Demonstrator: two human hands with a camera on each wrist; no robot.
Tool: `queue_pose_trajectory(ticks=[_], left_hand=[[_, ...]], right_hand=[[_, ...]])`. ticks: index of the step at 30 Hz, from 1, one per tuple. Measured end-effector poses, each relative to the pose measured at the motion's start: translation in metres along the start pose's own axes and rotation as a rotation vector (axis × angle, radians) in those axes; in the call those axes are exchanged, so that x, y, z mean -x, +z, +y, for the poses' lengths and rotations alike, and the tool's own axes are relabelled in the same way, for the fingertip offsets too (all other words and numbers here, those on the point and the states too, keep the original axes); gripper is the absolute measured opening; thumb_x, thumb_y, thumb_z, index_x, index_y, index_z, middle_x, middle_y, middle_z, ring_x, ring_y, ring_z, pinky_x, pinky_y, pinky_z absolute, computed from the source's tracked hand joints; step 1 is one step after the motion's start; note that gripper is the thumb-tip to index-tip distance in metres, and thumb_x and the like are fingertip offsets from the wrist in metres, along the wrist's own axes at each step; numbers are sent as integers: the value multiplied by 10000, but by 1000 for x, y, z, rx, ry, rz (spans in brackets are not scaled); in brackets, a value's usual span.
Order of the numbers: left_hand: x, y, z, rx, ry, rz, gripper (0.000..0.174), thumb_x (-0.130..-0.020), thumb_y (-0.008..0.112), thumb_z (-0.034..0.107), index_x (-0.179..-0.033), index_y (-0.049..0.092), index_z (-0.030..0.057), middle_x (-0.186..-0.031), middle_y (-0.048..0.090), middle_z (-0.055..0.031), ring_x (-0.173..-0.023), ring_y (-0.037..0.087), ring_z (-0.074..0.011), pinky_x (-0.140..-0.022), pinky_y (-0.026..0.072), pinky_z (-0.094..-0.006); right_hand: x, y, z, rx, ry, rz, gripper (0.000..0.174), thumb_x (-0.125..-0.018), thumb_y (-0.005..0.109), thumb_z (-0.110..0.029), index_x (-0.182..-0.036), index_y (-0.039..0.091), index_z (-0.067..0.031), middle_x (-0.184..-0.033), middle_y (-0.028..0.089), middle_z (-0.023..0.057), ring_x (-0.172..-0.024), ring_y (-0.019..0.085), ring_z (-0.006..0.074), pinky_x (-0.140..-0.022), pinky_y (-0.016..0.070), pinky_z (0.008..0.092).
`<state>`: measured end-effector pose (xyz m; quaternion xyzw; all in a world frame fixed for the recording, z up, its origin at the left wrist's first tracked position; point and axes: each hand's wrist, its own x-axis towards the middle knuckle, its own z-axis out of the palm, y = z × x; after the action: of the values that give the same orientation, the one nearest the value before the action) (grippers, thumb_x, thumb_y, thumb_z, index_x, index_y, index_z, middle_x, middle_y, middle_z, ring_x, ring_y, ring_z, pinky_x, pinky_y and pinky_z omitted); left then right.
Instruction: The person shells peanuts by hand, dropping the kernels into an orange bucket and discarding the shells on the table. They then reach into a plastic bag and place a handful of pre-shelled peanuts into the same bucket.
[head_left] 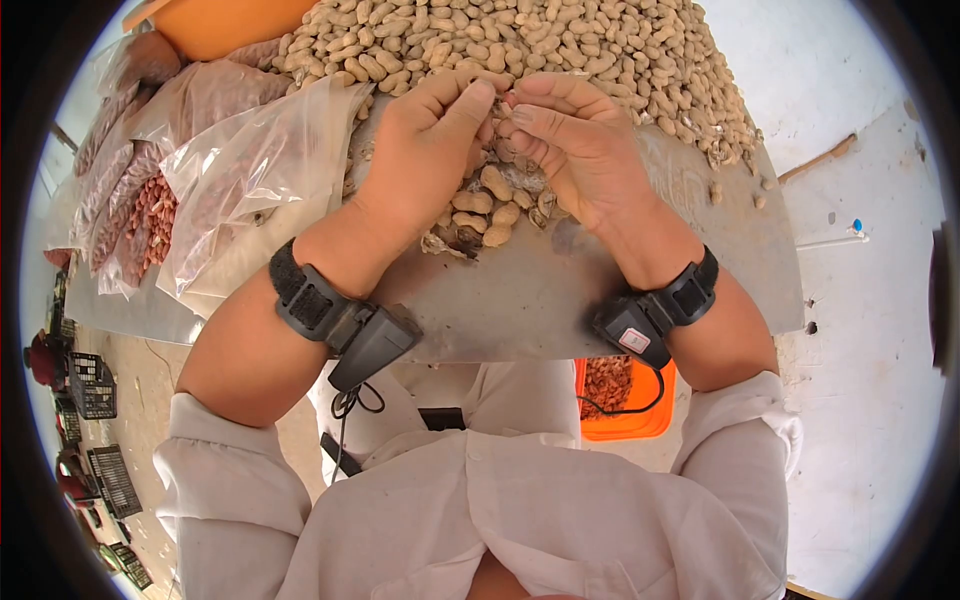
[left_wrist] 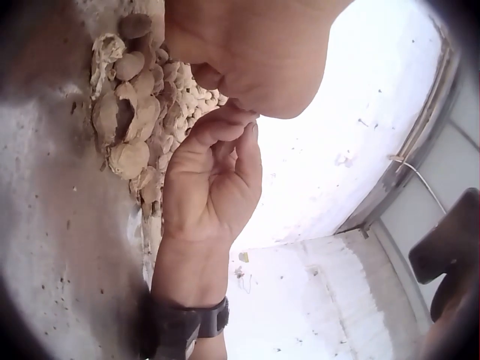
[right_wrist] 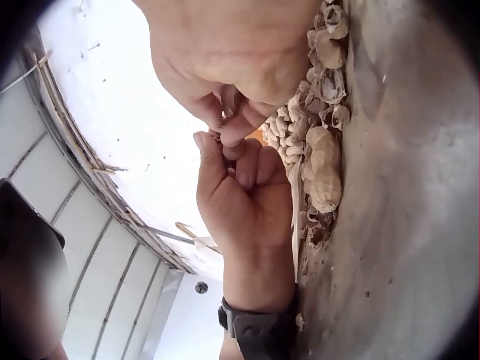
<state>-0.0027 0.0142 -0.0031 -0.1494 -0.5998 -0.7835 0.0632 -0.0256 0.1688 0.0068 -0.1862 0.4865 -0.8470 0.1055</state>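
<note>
Grey and dusty, the table (head_left: pixel 560 290) carries a heap (head_left: pixel 560 50) of unshelled peanuts along its far side, with white floor (head_left: pixel 870 300) off to the right. At far left lie clear bags (head_left: pixel 250 170) of reddish kernels, with an orange basin (head_left: pixel 230 25) behind them. Next comes the person's left hand (head_left: pixel 430 150), fingers curled, thumb and forefinger pinching one end of a peanut (head_left: pixel 504 102). That peanut is held in the air between the two hands, above a small pile (head_left: pixel 490 210) of pods and broken husks on the table. Fingertips hide almost all of it, so whether its shell has cracked cannot be told. The right hand (head_left: pixel 585 150) meets the left, fingers likewise curled, its thumb and forefinger nipping the other end. Both wrists wear black bands. Below the table edge, right of the person's lap, an orange crate (head_left: pixel 625 400) holds what look like reddish kernels or skins. To shell well, it seems best to press along the pod's seam with the thumbs rather than crush it. Keeping the hands low over the pile would let husk fall there, and a firm hold on the kernels would stop them dropping among the waste.
</note>
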Motion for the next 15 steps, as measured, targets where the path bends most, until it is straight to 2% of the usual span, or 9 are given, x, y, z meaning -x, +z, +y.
queue_pose_trajectory(ticks=[1, 4, 11, 15], left_hand=[[0, -1, 1, 102, -90, -22, 229, -954, 430, 188, -1022, 557, 10, -780, 530, 7, -568, 396, -35, -515, 346, -180], [-2, 1, 0, 372, -241, -64, 240, -956, 390, 180, -967, 545, -2, -717, 503, -9, -502, 329, -55, -465, 295, -197], [-5, -3, -3, 662, -481, -44, 246, -935, 374, 178, -824, 504, 2, -662, 501, -38, -470, 337, -74, -438, 294, -211], [-4, -4, -6, 778, -502, -70, 261, -921, 375, 206, -778, 489, 21, -636, 457, -25, -473, 341, -85, -441, 299, -214]], right_hand=[[0, -1, 0, 32, -11, 4, 120, -791, 618, 22, -911, 610, 22, -870, 644, 112, -746, 634, 173, -665, 517, 255], [2, 0, -1, 215, -86, -31, 140, -783, 618, 23, -923, 606, 27, -867, 644, 101, -723, 622, 143, -648, 507, 248], [0, 3, -1, 819, -436, -62, 106, -753, 603, 34, -849, 628, -3, -830, 614, 59, -641, 601, 104, -574, 472, 220], [1, 9, -9, 1108, -768, -213, 96, -719, 636, -4, -804, 647, -47, -818, 590, 55, -674, 592, 161, -598, 468, 260]])
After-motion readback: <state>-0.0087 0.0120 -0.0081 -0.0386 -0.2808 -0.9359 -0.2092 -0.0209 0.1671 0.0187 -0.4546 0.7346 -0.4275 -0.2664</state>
